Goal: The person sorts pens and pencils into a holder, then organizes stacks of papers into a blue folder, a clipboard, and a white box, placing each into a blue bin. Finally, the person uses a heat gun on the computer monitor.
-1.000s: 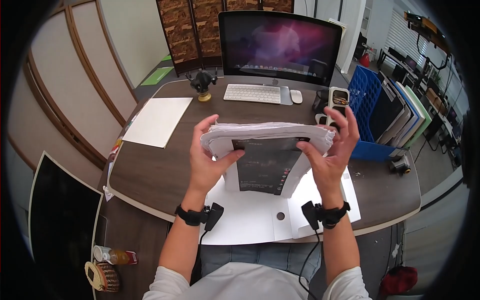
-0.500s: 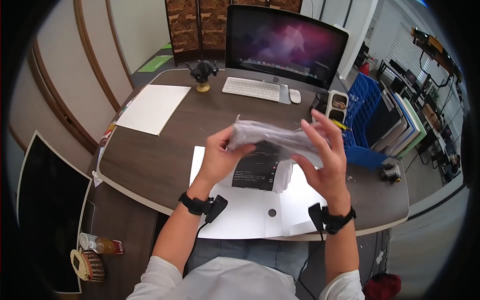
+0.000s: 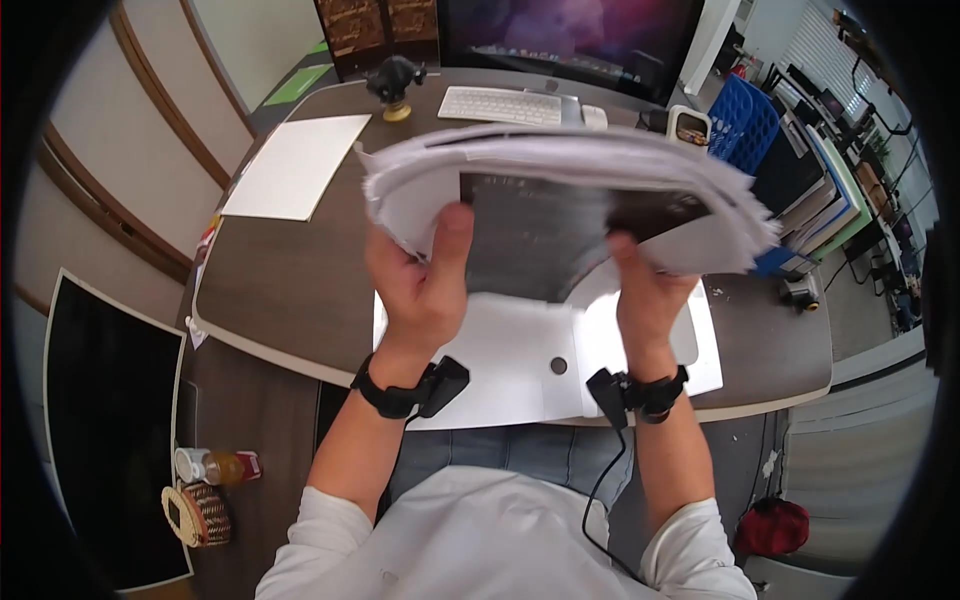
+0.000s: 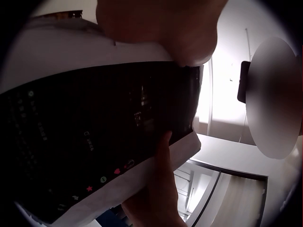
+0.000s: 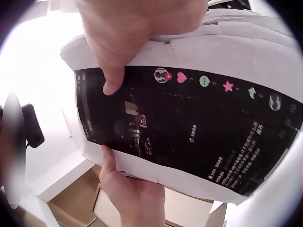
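Observation:
Both hands hold a thick stack of paper (image 3: 540, 250) raised over the desk, its top edge bowed and uneven. A dark printed picture with small coloured icons covers the middle of the facing sheet. My left hand (image 3: 422, 290) grips the stack's left side, thumb on the front sheet and fingers behind. On the other side my right hand (image 3: 648, 300) pinches it, its thumb (image 5: 113, 78) across the dark print and its fingers hidden behind the paper. Below lies an open white folder (image 3: 510, 350) with a round hole, partly covered by the stack in the head view.
A white sheet or folder (image 3: 297, 165) lies at the desk's left. Toward the back are a keyboard (image 3: 500, 104), a monitor (image 3: 570, 40) and a small black figure on a yellow base (image 3: 395, 85). A blue file rack (image 3: 740, 120) with folders stands at the right.
The stack has risen toward the head camera and its upper edge has spread and bowed. The right hand, fingers spread loosely half a second ago, now grips the right side. The head view has tilted down.

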Demonstrator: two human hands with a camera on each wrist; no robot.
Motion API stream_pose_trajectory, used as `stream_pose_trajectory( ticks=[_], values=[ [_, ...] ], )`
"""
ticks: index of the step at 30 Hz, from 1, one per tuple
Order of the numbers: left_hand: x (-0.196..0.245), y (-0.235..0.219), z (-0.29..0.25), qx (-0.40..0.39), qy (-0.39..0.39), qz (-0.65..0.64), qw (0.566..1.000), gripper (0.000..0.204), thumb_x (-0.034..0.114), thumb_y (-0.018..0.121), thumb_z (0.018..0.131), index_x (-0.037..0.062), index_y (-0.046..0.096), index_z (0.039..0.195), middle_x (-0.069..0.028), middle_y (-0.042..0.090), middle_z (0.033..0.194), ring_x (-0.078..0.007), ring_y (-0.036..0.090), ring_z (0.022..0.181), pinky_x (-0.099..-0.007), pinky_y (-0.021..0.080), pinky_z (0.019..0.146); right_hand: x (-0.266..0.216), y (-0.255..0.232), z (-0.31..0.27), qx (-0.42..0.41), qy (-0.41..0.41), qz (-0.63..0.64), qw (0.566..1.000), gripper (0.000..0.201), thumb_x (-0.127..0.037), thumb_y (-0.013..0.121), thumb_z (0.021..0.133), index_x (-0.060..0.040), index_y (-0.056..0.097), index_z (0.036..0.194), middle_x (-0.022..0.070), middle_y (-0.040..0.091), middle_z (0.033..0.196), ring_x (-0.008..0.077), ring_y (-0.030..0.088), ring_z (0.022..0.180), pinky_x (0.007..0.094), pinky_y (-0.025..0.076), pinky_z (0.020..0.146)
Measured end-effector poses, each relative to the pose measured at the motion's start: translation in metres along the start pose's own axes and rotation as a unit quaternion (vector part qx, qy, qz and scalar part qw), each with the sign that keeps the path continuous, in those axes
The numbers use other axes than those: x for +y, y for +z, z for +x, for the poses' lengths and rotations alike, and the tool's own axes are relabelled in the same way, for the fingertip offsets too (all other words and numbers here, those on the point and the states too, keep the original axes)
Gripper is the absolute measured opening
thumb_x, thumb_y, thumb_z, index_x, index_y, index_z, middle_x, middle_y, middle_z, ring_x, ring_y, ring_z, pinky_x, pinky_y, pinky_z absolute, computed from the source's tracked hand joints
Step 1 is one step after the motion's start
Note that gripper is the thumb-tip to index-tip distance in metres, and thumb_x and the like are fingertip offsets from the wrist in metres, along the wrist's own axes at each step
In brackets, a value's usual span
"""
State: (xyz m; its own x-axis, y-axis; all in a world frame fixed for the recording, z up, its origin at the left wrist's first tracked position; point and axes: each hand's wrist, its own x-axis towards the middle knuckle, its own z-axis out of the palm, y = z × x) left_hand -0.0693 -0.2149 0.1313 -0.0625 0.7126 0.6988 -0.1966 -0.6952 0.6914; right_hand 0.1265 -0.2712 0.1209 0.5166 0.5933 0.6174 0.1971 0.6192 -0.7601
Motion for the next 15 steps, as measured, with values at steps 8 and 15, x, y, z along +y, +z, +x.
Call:
stream_pose_trajectory(
  ticks=[8, 15],
  values=[
    [-0.013, -0.011, -0.012, -0.072, 0.007, 0.08, 0.994, 0.053, 0.017, 0.068, 0.098, 0.0026, 0.04, 0.141, -0.0088, 0.058, 0.121, -0.0162, 0.058, 0.103, -0.0294, 0.046, 0.092, 0.027, -0.031, -0.014, -0.079, 0.201, 0.014, 0.976, 0.035, -0.014, 0.083, 0.085, 0.0004, 0.068, 0.113, 0.0062, 0.071, 0.107, 0.0145, 0.065, 0.098, 0.0285, 0.051, 0.089],
    [-0.071, -0.044, -0.022, -0.085, -0.204, -0.065, 0.973, 0.049, 0.012, 0.076, 0.091, 0.0009, 0.051, 0.132, -0.0063, 0.061, 0.117, -0.0139, 0.057, 0.106, -0.0286, 0.047, 0.093, 0.044, -0.038, -0.014, -0.25, 0.339, -0.103, 0.901, 0.051, -0.012, 0.088, 0.078, -0.0036, 0.064, 0.121, 0.0068, 0.069, 0.113, 0.0193, 0.065, 0.106, 0.0338, 0.053, 0.09]
  ],
)
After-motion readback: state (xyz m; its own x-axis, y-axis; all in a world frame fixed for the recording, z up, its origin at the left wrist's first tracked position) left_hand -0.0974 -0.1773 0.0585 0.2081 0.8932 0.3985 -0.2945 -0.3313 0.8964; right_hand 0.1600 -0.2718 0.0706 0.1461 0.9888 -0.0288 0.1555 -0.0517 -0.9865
